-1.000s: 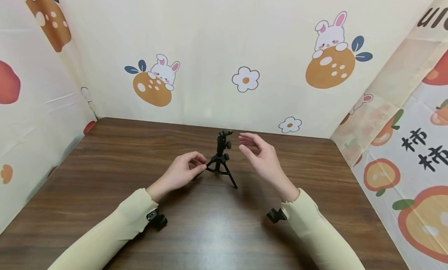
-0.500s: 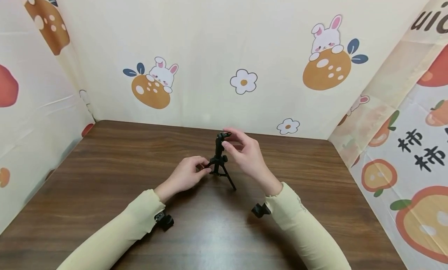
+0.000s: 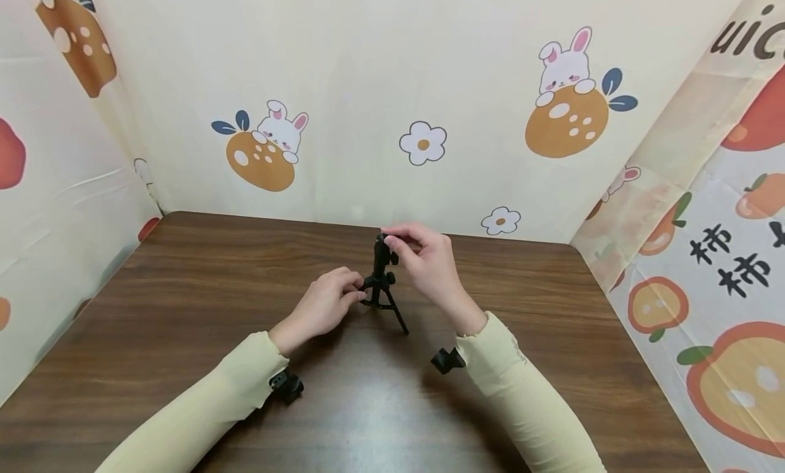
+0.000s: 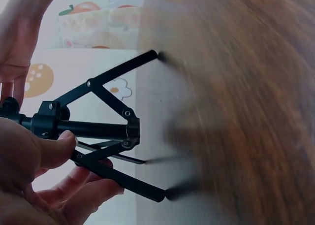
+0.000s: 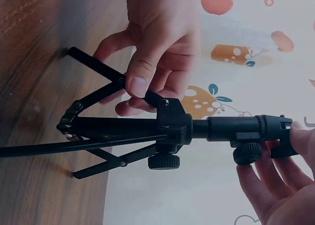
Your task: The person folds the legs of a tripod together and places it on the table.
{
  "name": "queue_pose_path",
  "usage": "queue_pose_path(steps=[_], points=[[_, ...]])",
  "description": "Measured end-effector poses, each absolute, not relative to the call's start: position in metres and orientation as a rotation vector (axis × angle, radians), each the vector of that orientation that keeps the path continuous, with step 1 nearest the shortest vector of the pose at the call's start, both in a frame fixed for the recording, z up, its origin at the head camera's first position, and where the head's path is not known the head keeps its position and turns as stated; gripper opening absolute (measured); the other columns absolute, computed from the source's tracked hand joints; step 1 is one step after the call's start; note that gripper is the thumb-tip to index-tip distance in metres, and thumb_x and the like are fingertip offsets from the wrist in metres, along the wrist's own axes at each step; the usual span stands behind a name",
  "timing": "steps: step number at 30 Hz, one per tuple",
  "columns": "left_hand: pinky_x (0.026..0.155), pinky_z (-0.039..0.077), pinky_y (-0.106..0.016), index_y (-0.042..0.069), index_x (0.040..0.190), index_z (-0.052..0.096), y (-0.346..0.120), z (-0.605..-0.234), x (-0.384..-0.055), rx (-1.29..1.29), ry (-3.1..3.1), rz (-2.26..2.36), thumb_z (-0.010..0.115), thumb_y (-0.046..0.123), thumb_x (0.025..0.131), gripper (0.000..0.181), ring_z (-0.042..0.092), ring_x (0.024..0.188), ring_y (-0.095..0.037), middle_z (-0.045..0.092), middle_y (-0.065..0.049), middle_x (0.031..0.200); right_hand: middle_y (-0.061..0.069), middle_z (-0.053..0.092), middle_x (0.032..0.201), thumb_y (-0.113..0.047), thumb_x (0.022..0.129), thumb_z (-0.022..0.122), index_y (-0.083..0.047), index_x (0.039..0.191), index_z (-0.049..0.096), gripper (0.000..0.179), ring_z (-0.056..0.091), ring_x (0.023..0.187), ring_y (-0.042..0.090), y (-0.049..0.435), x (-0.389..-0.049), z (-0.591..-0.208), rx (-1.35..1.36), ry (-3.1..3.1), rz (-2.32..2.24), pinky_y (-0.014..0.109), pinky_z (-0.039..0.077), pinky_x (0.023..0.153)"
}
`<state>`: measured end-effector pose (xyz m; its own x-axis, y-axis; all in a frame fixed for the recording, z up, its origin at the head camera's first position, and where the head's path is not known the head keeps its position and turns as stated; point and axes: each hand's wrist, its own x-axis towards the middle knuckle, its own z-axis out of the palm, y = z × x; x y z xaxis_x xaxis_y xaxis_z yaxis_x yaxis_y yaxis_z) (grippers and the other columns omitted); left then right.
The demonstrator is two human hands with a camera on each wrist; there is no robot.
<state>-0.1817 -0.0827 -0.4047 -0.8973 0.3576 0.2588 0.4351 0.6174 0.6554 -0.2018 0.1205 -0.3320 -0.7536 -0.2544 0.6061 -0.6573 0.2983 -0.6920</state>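
Observation:
A small black mini tripod (image 3: 377, 281) stands upright on the wooden table, its legs spread. My left hand (image 3: 328, 299) pinches one leg near its hinge; the right wrist view shows that thumb (image 5: 139, 84) on the leg with fingers behind it. At the top, my right hand (image 3: 429, 263) holds the tripod's head between thumb and fingers, partly hiding it. Two round knobs stick out of the column, a lower knob (image 5: 164, 161) at the leg collar and an upper knob (image 5: 247, 153) close to the right fingertips. Braces (image 4: 112, 100) join the legs to the central tube.
The brown wooden table (image 3: 233, 282) runs back to a cream curtain (image 3: 356, 84) printed with rabbits, fruit and flowers. More printed cloth hangs at both sides. A small black device sits at each wrist, the left device (image 3: 287, 386) and the right device (image 3: 448, 360).
My right hand has moved left from beside the tripod and now holds its head. My left hand stays at the leg. The angled piece on top is now covered by fingers.

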Motion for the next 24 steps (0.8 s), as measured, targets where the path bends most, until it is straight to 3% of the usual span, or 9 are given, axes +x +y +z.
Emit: queue_pose_path(steps=[4,8,12,19,24], points=[[0.077,0.054,-0.039,0.014,0.089,0.066,-0.082,-0.403,-0.182,-0.681,-2.723,-1.238,0.072,0.010,0.092,0.007,0.068,0.089,-0.017,0.059,0.003,0.091,0.010,0.073,0.099,-0.004,0.093,0.068,-0.002,0.104,0.074,0.013,0.065,0.074,0.024,0.120,-0.200,-0.328,0.775,-2.235,1.461,0.026,0.052,0.066],[0.078,0.052,-0.039,0.011,0.089,0.064,-0.080,-0.403,-0.182,-0.698,-2.711,-1.290,0.070,0.008,0.093,0.008,0.065,0.091,-0.019,0.058,0.000,0.092,0.015,0.072,0.098,0.002,0.092,0.067,0.003,0.102,0.073,0.012,0.064,0.077,0.028,0.118,-0.190,-0.316,0.754,-2.256,1.501,0.034,0.053,0.065],[0.080,0.049,-0.039,0.010,0.088,0.062,-0.078,-0.404,-0.182,-0.719,-2.699,-1.312,0.067,0.008,0.095,0.010,0.060,0.093,-0.019,0.057,-0.002,0.097,0.018,0.072,0.097,0.006,0.092,0.066,0.007,0.100,0.072,0.010,0.065,0.081,0.023,0.115,-0.178,-0.301,0.754,-2.252,1.546,0.037,0.055,0.067],[0.091,0.047,-0.043,0.006,0.088,0.062,-0.075,-0.408,-0.185,-0.693,-2.654,-1.506,0.063,0.004,0.096,0.008,0.060,0.104,-0.023,0.056,-0.005,0.105,0.019,0.071,0.097,0.005,0.092,0.065,0.008,0.101,0.071,0.011,0.066,0.084,0.024,0.117,-0.177,-0.299,0.769,-2.238,1.630,0.028,0.054,0.071],[0.097,0.045,-0.044,0.004,0.096,0.066,-0.073,-0.413,-0.188,-0.657,-2.605,-1.674,0.062,0.001,0.096,0.005,0.059,0.110,-0.024,0.055,-0.007,0.110,0.020,0.070,0.098,0.005,0.093,0.065,0.009,0.103,0.071,0.012,0.066,0.086,0.028,0.120,-0.185,-0.306,0.764,-2.229,1.700,0.036,0.057,0.075]])
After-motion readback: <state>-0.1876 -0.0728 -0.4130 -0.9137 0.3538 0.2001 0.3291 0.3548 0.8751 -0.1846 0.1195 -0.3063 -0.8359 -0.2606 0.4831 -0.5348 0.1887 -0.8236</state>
